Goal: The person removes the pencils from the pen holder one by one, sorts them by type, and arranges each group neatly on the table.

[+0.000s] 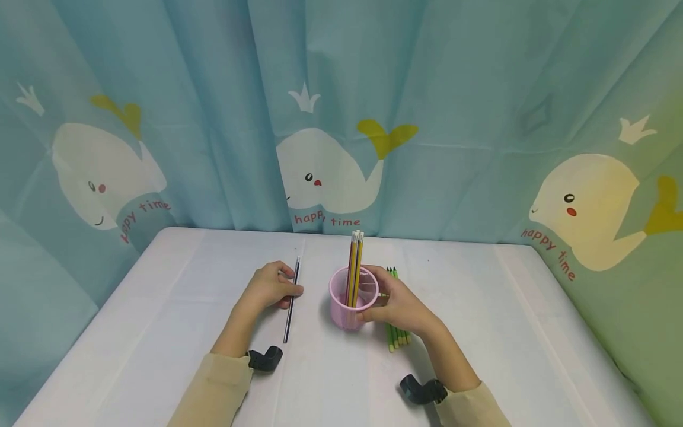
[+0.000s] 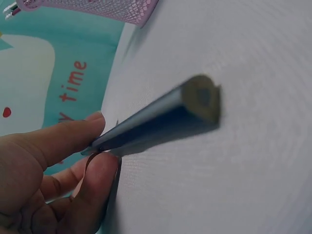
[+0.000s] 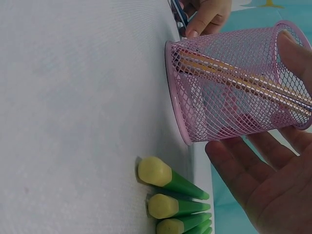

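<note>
My left hand [image 1: 272,286] pinches a dark blue and silver striped pencil [image 1: 290,308] between thumb and fingers, left of the cup. In the left wrist view the pencil's blunt end [image 2: 200,97] points toward the camera, slightly blurred. A pink mesh pen cup [image 1: 341,318] stands upright mid-table, and my right hand [image 1: 402,305] grips it from the right. The right wrist view shows the thumb by the rim and fingers under the cup's far side. Several yellow and red striped pencils [image 1: 354,273] lean inside the cup, their pale ends up.
Several green pencils [image 1: 391,332] lie side by side just right of the cup, partly behind my right hand, their yellow ends toward me. The white table [image 1: 480,332] meets a blue whale-print curtain [image 1: 453,178] along its back edge.
</note>
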Motion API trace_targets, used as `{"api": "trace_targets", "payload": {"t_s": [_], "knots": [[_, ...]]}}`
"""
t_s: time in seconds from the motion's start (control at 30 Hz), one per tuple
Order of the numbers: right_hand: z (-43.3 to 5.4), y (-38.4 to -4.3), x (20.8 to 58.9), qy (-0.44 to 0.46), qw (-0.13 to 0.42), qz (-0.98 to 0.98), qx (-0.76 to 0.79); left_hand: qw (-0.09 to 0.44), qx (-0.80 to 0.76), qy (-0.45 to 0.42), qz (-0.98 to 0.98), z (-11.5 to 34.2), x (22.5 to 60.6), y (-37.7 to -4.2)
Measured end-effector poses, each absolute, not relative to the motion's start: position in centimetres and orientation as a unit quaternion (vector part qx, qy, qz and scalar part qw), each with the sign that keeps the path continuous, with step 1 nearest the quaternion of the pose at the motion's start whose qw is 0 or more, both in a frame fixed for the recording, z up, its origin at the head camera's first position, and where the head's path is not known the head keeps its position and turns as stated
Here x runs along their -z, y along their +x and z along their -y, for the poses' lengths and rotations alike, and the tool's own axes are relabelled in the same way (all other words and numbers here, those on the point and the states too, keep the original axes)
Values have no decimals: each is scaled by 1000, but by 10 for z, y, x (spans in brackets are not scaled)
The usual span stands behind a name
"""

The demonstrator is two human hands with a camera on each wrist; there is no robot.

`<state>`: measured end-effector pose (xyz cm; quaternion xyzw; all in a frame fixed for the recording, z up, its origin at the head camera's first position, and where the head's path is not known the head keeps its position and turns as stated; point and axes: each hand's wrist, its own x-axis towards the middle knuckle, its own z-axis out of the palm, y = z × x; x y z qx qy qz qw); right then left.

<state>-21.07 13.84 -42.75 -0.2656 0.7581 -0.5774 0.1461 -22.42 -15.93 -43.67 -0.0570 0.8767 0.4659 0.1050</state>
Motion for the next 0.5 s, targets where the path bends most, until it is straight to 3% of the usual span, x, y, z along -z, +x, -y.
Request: {"api": "trace_targets", "payload": {"t_s": [0.5], "knots": [[-139,-210,426,-256,146,-765,573,104,-460,-55,-880,156,433,-223]]}}
